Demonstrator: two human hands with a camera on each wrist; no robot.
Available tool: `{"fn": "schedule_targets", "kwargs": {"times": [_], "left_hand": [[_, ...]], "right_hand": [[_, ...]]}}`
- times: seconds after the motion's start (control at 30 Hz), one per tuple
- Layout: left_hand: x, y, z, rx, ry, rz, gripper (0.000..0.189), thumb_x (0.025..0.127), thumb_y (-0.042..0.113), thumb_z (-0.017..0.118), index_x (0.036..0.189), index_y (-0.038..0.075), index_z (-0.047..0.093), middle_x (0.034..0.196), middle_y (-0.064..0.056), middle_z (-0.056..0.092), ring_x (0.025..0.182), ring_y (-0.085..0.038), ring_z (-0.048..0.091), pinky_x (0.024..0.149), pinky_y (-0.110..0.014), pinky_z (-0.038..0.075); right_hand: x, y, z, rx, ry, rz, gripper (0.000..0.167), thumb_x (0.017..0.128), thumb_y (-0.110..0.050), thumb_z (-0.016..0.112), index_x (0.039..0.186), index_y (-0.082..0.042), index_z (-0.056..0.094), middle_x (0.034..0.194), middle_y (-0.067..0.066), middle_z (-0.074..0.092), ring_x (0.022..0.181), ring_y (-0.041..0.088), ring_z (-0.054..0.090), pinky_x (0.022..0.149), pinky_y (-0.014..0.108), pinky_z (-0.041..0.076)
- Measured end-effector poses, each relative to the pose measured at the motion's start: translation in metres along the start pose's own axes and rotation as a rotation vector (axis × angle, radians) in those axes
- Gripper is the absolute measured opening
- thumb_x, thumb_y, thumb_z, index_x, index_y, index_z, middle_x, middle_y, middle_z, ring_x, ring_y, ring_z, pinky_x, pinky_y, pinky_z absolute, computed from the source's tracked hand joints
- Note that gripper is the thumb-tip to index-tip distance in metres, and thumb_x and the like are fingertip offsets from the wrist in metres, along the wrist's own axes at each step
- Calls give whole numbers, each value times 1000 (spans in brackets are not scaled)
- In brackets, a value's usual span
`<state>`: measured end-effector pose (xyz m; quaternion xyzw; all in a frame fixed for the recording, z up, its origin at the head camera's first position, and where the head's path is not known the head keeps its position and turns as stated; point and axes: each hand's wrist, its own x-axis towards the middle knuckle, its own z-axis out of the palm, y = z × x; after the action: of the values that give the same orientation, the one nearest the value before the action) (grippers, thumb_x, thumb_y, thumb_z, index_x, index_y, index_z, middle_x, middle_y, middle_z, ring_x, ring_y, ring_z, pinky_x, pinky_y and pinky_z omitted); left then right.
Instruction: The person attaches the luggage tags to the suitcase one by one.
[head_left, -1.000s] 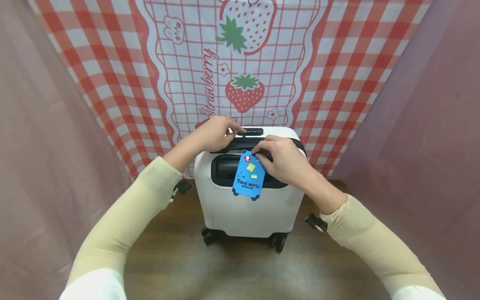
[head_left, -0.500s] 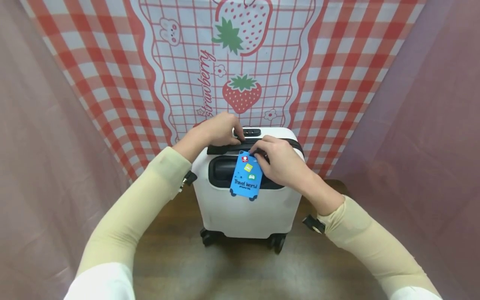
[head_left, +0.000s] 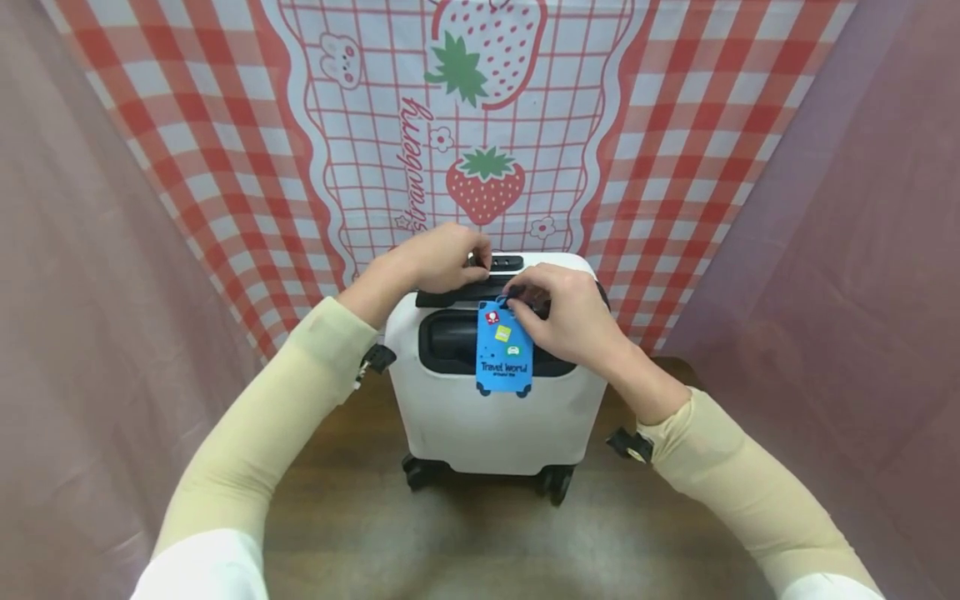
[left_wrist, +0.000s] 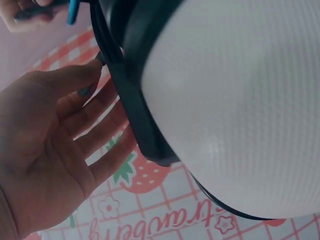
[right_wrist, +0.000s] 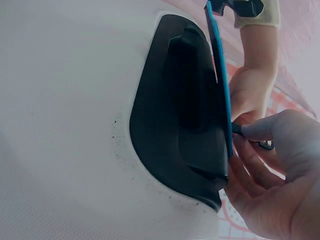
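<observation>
A white suitcase stands upright with its black top handle and a black recessed grip towards me. In front of the recess hangs a blue luggage tag, edge-on in the right wrist view. My right hand pinches the tag's dark strap between thumb and fingers; a small buckle sticks out past them. My left hand is behind the top handle, beside the black combination lock. Its thumb and finger pinch a small dark piece, mostly hidden, of unclear kind.
A red-and-white checked strawberry cloth hangs behind the suitcase. Pinkish curtains close in both sides. Black wheels rest on the brown wooden floor.
My left hand's index finger has left the lock and curled towards the thumb. The tag has turned from tilted to hanging straight, with its loop showing above; my right hand lifted slightly.
</observation>
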<state>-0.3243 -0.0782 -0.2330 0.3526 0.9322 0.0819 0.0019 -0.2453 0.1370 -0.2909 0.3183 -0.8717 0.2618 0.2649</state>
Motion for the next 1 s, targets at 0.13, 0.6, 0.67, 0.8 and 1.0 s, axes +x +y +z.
{"fn": "schedule_targets", "kwargs": {"times": [0.13, 0.6, 0.67, 0.8, 1.0], "left_hand": [[-4, 9, -1, 58, 23, -13, 18, 108, 23, 62, 120, 10, 67, 112, -7, 72, 95, -21, 65, 90, -39, 58], [-15, 18, 13, -92, 193, -16, 18, 111, 16, 56, 123, 3, 58, 112, -13, 72, 95, -23, 69, 88, -38, 61], [-15, 19, 21, -155, 245, -10, 18, 111, 15, 56, 123, 2, 58, 111, -14, 73, 94, -24, 70, 86, -37, 62], [-13, 19, 35, -258, 394, 21, 17, 107, 13, 63, 119, 2, 64, 111, -14, 78, 98, -24, 76, 89, -35, 63], [-11, 17, 45, -311, 528, 58, 13, 101, 9, 72, 111, 2, 74, 108, -13, 81, 96, -22, 80, 91, -33, 65]], "right_hand": [[3, 6, 2, 68, 16, 85, 23, 94, -13, 80, 113, -3, 72, 100, 12, 79, 85, 24, 77, 83, 44, 66], [16, 16, 7, 218, -10, 252, 21, 99, -15, 75, 115, -3, 70, 104, 14, 79, 86, 25, 73, 81, 39, 62], [18, 17, 7, 242, -12, 259, 19, 100, -15, 74, 115, -3, 72, 105, 13, 79, 84, 24, 72, 79, 33, 60], [19, 20, 6, 302, -1, 267, 19, 101, -15, 73, 117, -4, 74, 106, 13, 79, 86, 24, 74, 77, 20, 57], [19, 23, 6, 413, 40, 289, 19, 102, -13, 71, 118, -4, 74, 109, 13, 77, 91, 23, 76, 78, 14, 58]]}}
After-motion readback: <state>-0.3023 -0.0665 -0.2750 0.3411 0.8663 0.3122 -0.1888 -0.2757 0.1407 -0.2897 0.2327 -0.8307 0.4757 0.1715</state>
